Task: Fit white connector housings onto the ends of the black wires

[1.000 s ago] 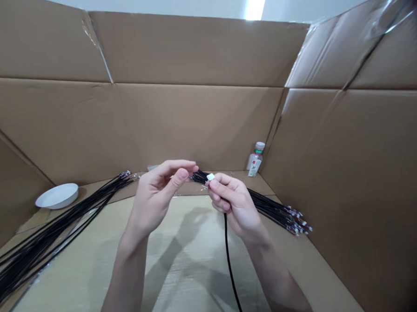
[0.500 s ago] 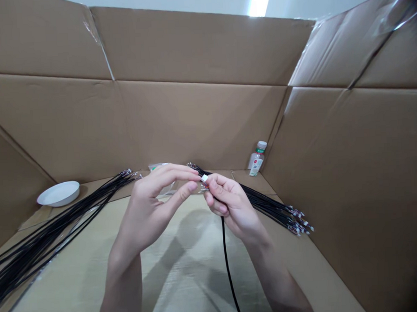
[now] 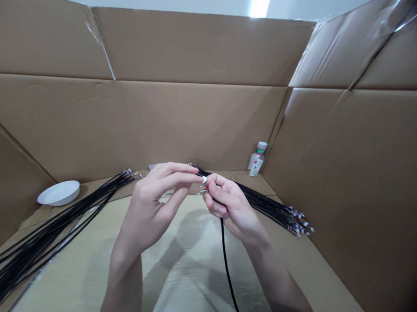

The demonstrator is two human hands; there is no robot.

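Nearest, a black cable (image 3: 226, 262) hangs from the right hand (image 3: 234, 203) over the middle of the worktop (image 3: 79, 293) and runs out of view at the near edge. The right hand grasps this cable's upper end, thumb against bent fingers, with thin wires and a white connector (image 3: 204, 179) standing out past the fingertips. The left hand (image 3: 153, 201) reaches across with fingers nearly straight, its fingertips at the connector and covering part of it; whether they pinch it or only touch it, I cannot tell.

The handling of this cable looks underway rather than finished: its end is between both hands, apart from the two bundles. What has been done to the bundled cables is too small to judge.

Along the worktop's left edge, the left bundle (image 3: 65, 224) slants up to the far side; the right bundle (image 3: 263, 202) slants from the far edge's middle down the right side, pale ends toward the right edge. Farther off, a white bowl (image 3: 58, 196) sits by the far left corner and a bottle (image 3: 256, 159) stands by the far right corner, before the cardboard wall (image 3: 199, 114).
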